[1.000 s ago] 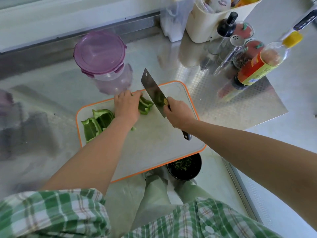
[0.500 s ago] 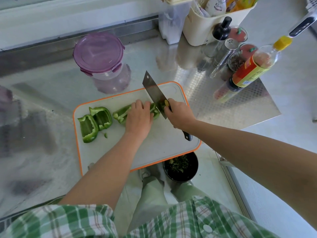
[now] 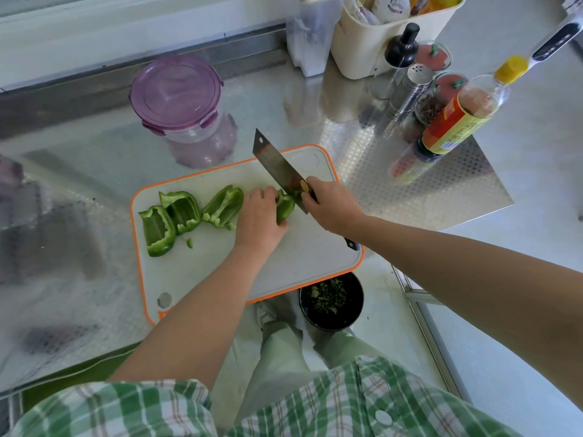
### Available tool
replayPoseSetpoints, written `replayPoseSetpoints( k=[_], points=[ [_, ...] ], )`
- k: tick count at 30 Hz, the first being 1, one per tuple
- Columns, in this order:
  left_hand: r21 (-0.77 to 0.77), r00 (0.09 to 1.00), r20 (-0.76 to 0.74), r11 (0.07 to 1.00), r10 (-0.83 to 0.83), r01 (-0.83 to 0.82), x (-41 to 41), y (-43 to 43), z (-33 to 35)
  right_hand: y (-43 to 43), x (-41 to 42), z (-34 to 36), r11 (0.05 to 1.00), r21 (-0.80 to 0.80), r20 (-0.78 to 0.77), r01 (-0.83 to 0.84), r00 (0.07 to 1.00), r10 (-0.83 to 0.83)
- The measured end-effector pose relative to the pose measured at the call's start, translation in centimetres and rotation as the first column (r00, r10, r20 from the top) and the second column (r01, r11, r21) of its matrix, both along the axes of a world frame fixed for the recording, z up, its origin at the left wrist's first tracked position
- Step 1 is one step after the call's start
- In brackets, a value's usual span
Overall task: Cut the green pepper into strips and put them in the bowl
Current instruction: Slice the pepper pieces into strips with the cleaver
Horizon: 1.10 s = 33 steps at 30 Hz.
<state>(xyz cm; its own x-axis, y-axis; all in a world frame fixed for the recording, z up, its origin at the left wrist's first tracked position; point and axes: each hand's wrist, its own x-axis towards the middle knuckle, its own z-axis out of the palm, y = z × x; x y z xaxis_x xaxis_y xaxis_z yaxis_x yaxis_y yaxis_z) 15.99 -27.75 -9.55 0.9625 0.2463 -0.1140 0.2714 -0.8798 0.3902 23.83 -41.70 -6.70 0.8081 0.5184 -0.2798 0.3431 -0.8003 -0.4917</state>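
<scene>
**Holding the pepper down for a cut**

My left hand is on the white plastic cutting board with the orange rim. Its fingers are curled over 1 shiny green pepper piece and press it down. My right hand is closed tight round the handle of the wide steel cleaver. The blade sits right beside my left fingers. It looks like it touches the pepper piece.

3 more big green pepper chunks lie on the left part of the board, well apart from the blade. I see no strips yet, so I think most of the job is left to do.

Pepper is light and crisp. It snaps more than it bends. The skin is smooth and slippery, so the blade could slide off it. I think it is best to hold the piece flat, close to the cut, with my fingertips tucked back.

A black round pot with green bits inside sits low by the near edge of the board. I cannot tell if it is the bowl for the strips.
</scene>
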Motion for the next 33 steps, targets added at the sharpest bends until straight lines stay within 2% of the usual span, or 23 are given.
replayPoseSetpoints(
  k=[4, 6, 8, 12, 15, 20, 25, 33],
  points=[
    [0.000, 0.989, 0.150, 1.000, -0.010, 0.010, 0.7, 0.7, 0.5, -0.2, 0.4, 0.1, 0.999, 0.038, 0.019, 0.007, 1.000, -0.008],
    [-0.040, 0.984, 0.178, 0.999, -0.003, 0.010, 1.0, 0.8, 0.6, -0.4, 0.6, 0.2, 1.000, 0.025, 0.023, 0.002, 1.000, -0.002],
    [-0.075, 0.984, 0.176, 0.997, -0.013, 0.027, 1.0, 1.0, 0.4, -0.6, 0.9, 0.3, 1.000, 0.030, 0.034, 0.003, 0.999, -0.004],
    [-0.043, 0.985, 0.149, 0.995, -0.083, 0.090, 0.3, 1.1, 0.0, -0.9, 1.1, 0.4, 0.999, 0.018, 0.018, -0.031, 0.999, 0.031],
    [0.007, 0.987, 0.136, 0.996, -0.090, 0.090, 0.0, 1.0, 0.0, -1.1, 0.9, 0.5, 0.997, -0.018, 0.013, -0.073, 0.997, 0.074],
    [0.132, 0.980, 0.193, 0.991, -0.055, 0.030, 0.9, 0.4, 1.4, -0.8, 0.5, 0.5, 0.998, 0.032, 0.020, -0.045, 0.999, 0.045],
    [0.210, 0.991, 0.101, 0.976, -0.083, 0.060, 0.6, 0.1, 1.3, -0.6, -0.2, 0.3, 0.999, 0.012, 0.023, -0.046, 0.999, 0.045],
    [0.183, 0.986, 0.127, 0.979, -0.112, 0.088, 0.3, 0.2, 0.8, -0.4, -0.5, 0.2, 0.990, -0.073, 0.051, -0.118, 0.991, 0.122]
  ],
)
